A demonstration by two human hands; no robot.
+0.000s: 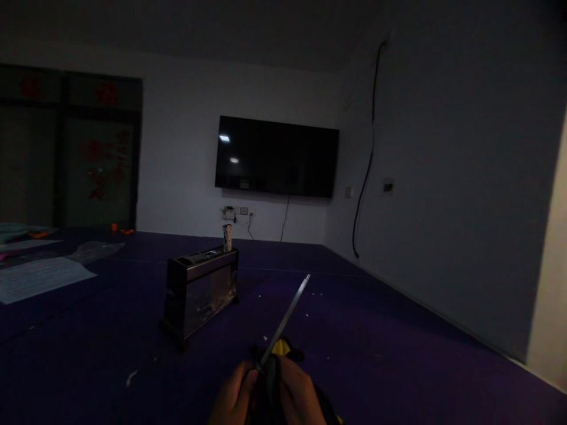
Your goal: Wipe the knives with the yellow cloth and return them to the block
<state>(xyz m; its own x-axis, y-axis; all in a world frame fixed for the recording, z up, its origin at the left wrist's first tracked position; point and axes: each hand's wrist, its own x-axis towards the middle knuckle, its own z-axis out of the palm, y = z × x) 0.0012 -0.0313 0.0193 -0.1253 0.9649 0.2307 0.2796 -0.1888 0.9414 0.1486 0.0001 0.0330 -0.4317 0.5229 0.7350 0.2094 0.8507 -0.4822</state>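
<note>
At the bottom centre, my left hand (234, 396) is closed with its thumb and fingers at the lower end of a long thin metal rod (286, 319). The rod slants up and to the right, its tip free in the air. Right beside it, my right hand (299, 391) is curled around a dark object (271, 386) at the rod's base; its kind is hidden by the fingers and the dim light. Just behind the hands, a black and yellow item (282, 347) shows in part. A narrow black and silver box-shaped appliance (208, 289) stands upright to the left.
A small patterned cylinder (227, 238) is at the appliance's far end. White paper sheets (44, 274) and clear plastic (95, 252) lie at left on the purple surface (110, 330), with small white scraps about. A television (277, 156) and a hanging black cable (365, 183) are on the walls.
</note>
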